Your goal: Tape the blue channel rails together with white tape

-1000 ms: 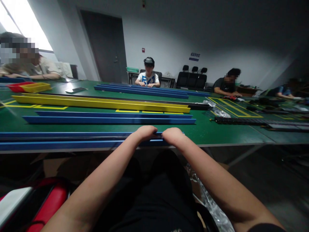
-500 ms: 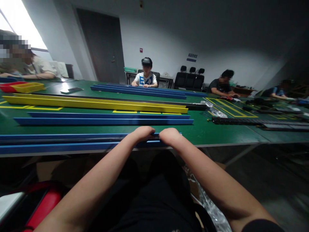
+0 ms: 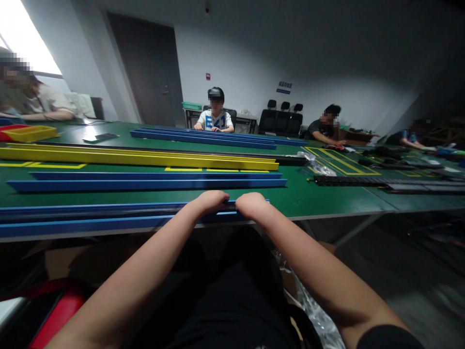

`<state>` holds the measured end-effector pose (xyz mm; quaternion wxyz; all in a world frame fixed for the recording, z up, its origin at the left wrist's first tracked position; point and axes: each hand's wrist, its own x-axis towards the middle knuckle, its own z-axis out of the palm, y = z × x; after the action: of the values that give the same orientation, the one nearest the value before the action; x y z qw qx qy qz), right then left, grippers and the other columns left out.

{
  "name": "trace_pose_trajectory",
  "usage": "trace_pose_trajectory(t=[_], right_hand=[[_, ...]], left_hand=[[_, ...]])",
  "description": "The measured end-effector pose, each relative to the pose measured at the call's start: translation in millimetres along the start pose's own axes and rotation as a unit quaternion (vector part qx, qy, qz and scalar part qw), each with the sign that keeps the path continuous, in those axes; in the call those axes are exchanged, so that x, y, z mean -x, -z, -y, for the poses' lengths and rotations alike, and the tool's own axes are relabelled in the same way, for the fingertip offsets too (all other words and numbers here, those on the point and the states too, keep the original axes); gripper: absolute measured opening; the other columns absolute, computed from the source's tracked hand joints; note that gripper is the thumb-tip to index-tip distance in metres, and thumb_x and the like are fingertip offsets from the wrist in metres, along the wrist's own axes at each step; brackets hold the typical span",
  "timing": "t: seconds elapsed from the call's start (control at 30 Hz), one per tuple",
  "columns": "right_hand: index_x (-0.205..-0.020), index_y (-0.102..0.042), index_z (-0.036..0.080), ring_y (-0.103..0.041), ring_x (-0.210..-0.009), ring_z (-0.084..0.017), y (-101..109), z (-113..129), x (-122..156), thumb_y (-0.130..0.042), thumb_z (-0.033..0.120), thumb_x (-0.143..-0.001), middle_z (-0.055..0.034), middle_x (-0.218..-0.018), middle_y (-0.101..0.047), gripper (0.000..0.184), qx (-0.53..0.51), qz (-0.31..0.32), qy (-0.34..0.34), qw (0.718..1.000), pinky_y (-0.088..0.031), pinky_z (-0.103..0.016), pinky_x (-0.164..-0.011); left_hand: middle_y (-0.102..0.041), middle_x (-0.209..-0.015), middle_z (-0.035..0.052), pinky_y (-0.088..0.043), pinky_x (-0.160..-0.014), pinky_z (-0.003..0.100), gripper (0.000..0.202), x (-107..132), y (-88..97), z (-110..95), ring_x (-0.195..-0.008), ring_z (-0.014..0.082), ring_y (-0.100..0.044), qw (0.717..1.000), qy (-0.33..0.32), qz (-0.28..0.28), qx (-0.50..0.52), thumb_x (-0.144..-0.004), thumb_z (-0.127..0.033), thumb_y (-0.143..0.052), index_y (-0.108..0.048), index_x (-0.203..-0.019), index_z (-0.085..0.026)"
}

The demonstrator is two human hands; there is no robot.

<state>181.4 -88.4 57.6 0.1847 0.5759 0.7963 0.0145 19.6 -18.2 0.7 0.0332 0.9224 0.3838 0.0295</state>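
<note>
A long blue channel [image 3: 90, 212] with upright side walls lies along the near edge of the table. At its right end both hands are bent down over it, close together with a small gap between them. My left hand [image 3: 213, 198] looks closed, its fingers curled down towards the inside of the channel. Just to the right, my right hand [image 3: 251, 204] is also curled in, and its knuckles hide its fingers. What either hand pinches cannot be made out. A clear or dark strip seems to run inside the channel.
Beyond lie another blue channel [image 3: 152, 183], a yellow channel [image 3: 145, 159] and more blue channels [image 3: 203, 137] on the green table [image 3: 327, 203]. Black strips [image 3: 363, 182] and clear plastic wrap [image 3: 319, 165] are on the right. Yellow bins [image 3: 32, 133] stand at left. Several people sit around the table.
The whole view has shifted slightly left. Both hands stay at the same end of the blue channel, with hardly any change in pose.
</note>
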Motion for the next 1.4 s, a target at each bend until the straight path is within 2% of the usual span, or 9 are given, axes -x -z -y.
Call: trace_pose_trajectory(t=[0.3,0.57,0.77,1.0,1.4], right_hand=[[-0.112,-0.072,0.013,-0.066,-0.107,-0.029,-2.3,-1.9,-0.3,-0.047,0.014,-0.089,-0.0191,-0.115,-0.069,0.034,-0.001,-0.004,0.007,1.0,-0.053,-0.041,-0.087],[-0.111,-0.072,0.013,-0.067,-0.105,-0.028,-4.5,-3.0,-1.8,-0.047,0.014,-0.088,-0.0198,-0.113,-0.069,0.034,-0.004,-0.007,0.003,1.0,-0.053,-0.039,-0.088],[-0.112,-0.072,0.013,-0.066,-0.108,-0.028,-2.4,-3.6,0.3,-0.045,0.013,-0.089,-0.0196,-0.114,-0.069,0.035,-0.008,-0.003,0.005,1.0,-0.053,-0.04,-0.088],[-0.112,-0.072,0.013,-0.066,-0.107,-0.029,-5.3,-4.7,-1.1,-0.044,0.012,-0.089,-0.0193,-0.113,-0.069,0.036,-0.013,-0.014,0.001,1.0,-0.053,-0.042,-0.087],[-0.109,-0.073,0.013,-0.068,-0.102,-0.029,-9.8,-8.4,-3.6,-0.046,0.014,-0.088,-0.0191,-0.109,-0.071,0.034,0.0,-0.031,0.025,0.999,-0.054,-0.039,-0.084]], left_hand=[[-0.071,-0.085,0.0054,-0.039,-0.061,0.027,0.032,-1.9,-1.1,-0.9,-0.076,0.0203,-0.063,1.0,0.017,0.005,0.006,-0.08,-0.055,-0.054,-0.067,-0.084,-0.025],[-0.071,-0.084,0.005,-0.037,-0.059,0.027,0.034,-2.6,-4.5,1.8,-0.074,0.0199,-0.062,1.0,-0.005,-0.01,-0.005,-0.083,-0.055,-0.051,-0.066,-0.084,-0.025],[-0.072,-0.088,0.0055,-0.038,-0.061,0.027,0.032,-3.1,-1.8,0.3,-0.078,0.0199,-0.063,1.0,-0.002,0.0,-0.007,-0.083,-0.054,-0.052,-0.065,-0.085,-0.024],[-0.071,-0.084,0.0047,-0.036,-0.058,0.027,0.032,-3.9,-3.9,1.6,-0.073,0.0195,-0.061,1.0,-0.021,-0.007,-0.014,-0.083,-0.053,-0.051,-0.065,-0.084,-0.024],[-0.069,-0.082,0.0048,-0.035,-0.058,0.027,0.032,-6.1,-5.2,4.2,-0.069,0.0176,-0.058,0.999,-0.043,-0.007,0.007,-0.085,-0.051,-0.051,-0.065,-0.083,-0.022]])
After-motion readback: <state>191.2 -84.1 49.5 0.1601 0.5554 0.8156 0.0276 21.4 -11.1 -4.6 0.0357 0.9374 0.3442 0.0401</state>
